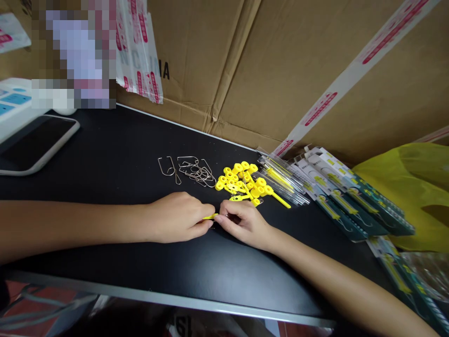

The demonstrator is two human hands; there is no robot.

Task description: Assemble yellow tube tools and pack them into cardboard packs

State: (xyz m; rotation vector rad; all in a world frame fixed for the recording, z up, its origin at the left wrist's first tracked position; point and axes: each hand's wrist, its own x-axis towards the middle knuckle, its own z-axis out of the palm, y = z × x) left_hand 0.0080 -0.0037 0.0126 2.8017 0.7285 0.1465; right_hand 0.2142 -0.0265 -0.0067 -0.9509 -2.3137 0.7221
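Note:
My left hand point(180, 217) is closed, pinching a slim yellow plastic piece point(210, 216) between thumb and fingers. Against its right end, my right hand point(247, 222) has thumb and forefinger pressed together. A bit of thin metal shows at those fingertips, too small to name. Just beyond the right hand lies a heap of yellow plastic parts point(242, 178), some like round caps with holes, others long-stemmed, with small springs among them. Bent metal wire hooks point(198, 171) lie loose to the left of the heap.
Clear plastic tubes point(284, 180) lie right of the heap, beside printed packages point(342, 192) and a yellow bag point(407, 192). A phone point(35, 145) and a white power strip point(17, 100) are at left. Cardboard boxes point(298, 56) wall the back of the black table point(105, 178).

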